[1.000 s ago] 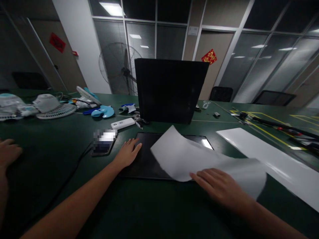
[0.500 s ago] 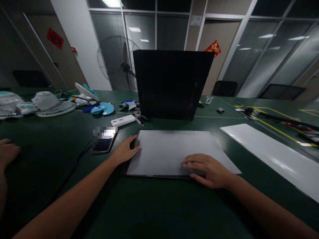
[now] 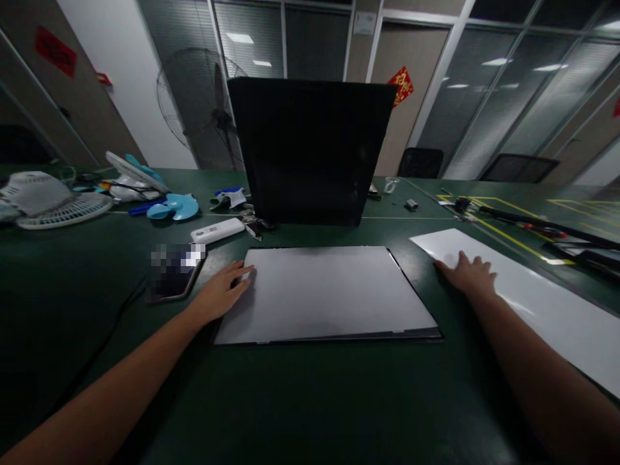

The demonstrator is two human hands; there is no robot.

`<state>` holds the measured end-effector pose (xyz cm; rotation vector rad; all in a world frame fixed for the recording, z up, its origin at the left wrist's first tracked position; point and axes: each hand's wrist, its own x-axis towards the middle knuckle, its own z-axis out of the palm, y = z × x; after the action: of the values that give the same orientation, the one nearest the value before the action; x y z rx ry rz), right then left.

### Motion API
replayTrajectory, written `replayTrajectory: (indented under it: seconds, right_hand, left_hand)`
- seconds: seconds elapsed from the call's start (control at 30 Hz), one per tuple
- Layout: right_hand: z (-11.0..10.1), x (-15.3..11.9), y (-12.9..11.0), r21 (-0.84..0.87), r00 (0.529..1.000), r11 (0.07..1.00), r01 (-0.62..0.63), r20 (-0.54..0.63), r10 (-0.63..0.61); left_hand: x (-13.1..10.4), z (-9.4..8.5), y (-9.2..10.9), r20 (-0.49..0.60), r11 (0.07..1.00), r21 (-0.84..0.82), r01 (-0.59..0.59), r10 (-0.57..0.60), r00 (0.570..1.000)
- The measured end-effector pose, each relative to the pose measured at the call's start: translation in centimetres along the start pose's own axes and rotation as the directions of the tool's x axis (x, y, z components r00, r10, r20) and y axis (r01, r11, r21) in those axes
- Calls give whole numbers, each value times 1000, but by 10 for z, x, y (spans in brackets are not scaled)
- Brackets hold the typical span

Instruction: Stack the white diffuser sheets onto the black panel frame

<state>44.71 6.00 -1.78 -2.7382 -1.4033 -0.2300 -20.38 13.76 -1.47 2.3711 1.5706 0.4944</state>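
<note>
Notably, the white sheet (image 3: 320, 294), lying between my two hands on a black frame (image 3: 421, 334), sits slightly askew: a dark wedge shows along its near edge, on the side towards my right hand (image 3: 469, 274). Uneven pressure from my left hand (image 3: 220, 290) could worsen that skew or ripple the sheet, which I judge thin. The glossy white board (image 3: 547, 310), beneath my right hand on the counter (image 3: 310, 400), could flex or slip if raised by one end only. A phone (image 3: 177, 274), near my left hand on its outer side, could be nudged by my forearm. Left hand: fingers loosely spread at the sheet's edge, gripping nothing. Right hand: fingers splayed, nothing grasped; whether they press the board or hover is unclear.
</note>
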Motion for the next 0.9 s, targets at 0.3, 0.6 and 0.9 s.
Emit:
replayTrajectory:
  seconds: [0.3,0.6,0.9]
  right_hand:
    - [11,11,6,80,998,996,31,52,-35]
    - [4,2,1,76,1000,997,18,22,-20]
    - [-4,-5,-1,27,1000,999,17,-24,-16]
  left_hand:
    - [-1,2,2,63,996,84,-2,-4,998]
    - [-1,1,2,65,997,81,-15,10,998]
    - [-2,0,1,50,996,77,-36,32,998]
